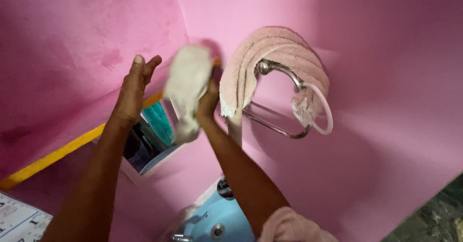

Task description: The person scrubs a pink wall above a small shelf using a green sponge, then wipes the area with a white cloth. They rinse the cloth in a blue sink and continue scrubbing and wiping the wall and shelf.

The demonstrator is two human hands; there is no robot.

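My right hand (208, 102) is raised in front of the pink wall and grips a whitish cloth (187, 90), which looks blurred from motion and hangs down over my fingers. Held up flat to the left of the cloth is my left hand (132, 90), fingers together and pointing upward, holding nothing, close to a small wall mirror (152, 141). The cloth covers the upper part of the mirror.
A pink towel (270, 59) hangs over a metal towel ring (279, 97) on the right wall, with a clear plastic ring (318, 109) on it. A light blue sink (226, 220) with a drain lies below. A yellow stripe (53, 157) crosses the left wall.
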